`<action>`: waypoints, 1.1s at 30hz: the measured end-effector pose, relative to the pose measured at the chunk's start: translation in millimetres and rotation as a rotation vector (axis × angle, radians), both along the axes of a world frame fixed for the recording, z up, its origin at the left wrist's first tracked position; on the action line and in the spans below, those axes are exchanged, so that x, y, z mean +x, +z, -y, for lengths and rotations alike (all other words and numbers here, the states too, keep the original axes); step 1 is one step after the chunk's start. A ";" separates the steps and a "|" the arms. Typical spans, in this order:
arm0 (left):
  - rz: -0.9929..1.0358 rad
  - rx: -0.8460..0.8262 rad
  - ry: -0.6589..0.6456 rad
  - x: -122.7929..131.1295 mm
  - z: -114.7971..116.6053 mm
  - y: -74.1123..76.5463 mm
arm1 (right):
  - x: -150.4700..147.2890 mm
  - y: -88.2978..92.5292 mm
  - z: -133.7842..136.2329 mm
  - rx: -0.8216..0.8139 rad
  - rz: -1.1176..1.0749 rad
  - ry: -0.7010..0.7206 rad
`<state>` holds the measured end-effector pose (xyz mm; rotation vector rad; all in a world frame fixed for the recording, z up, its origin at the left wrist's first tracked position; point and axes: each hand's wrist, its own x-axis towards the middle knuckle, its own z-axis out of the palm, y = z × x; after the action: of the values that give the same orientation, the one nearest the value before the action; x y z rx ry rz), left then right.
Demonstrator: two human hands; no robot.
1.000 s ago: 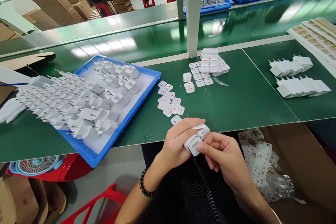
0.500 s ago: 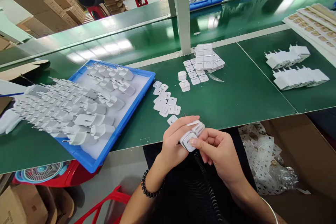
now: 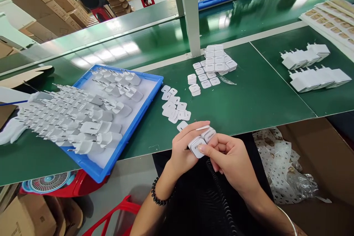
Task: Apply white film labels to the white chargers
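My left hand [image 3: 181, 147] is wrapped around two white charger plugs [image 3: 197, 144], their square faces with dark lettering turned up toward me. The far sides of the plugs are hidden by its fingers. My right hand [image 3: 235, 158] presses its thumb onto the corner of the nearer printed face, with its other fingers curled beside the plugs. Just beyond my left fingers, loose white cover plates [image 3: 174, 108] with small slots lie scattered on the green table [image 3: 243, 96]. Farther back are stacked white printed caps [image 3: 214, 62], with short piles next to them.
To the left, a blue tray [image 3: 132, 118] holds many white plugs with pins, some reaching past its edge. Two rows of plugs [image 3: 318, 77] lie at the right. A metal post [image 3: 192, 18] rises behind the caps. An open carton [image 3: 318, 147] with crumpled wrapping is below the table edge.
The view has shifted slightly. Both hands keep nearly the same grip, and the nearer plug's printed face is turned a little, showing more lettering.
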<state>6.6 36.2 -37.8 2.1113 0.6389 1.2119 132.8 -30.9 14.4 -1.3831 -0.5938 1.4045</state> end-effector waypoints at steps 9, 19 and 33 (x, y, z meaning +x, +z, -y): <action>0.016 0.005 0.023 -1.9 -1.0 -1.6 | 2.3 -1.1 -5.6 -0.006 -0.072 0.044; 0.005 0.003 0.028 -1.5 -1.8 -2.3 | 3.6 -8.0 -4.2 0.011 -0.076 0.062; 0.015 -0.049 0.044 -0.6 -0.1 -3.4 | -1.4 -7.9 -4.4 0.025 0.033 0.041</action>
<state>6.0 36.3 -41.2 2.0556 0.7046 1.2224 131.5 -26.5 6.5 -1.3837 -0.6629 1.4041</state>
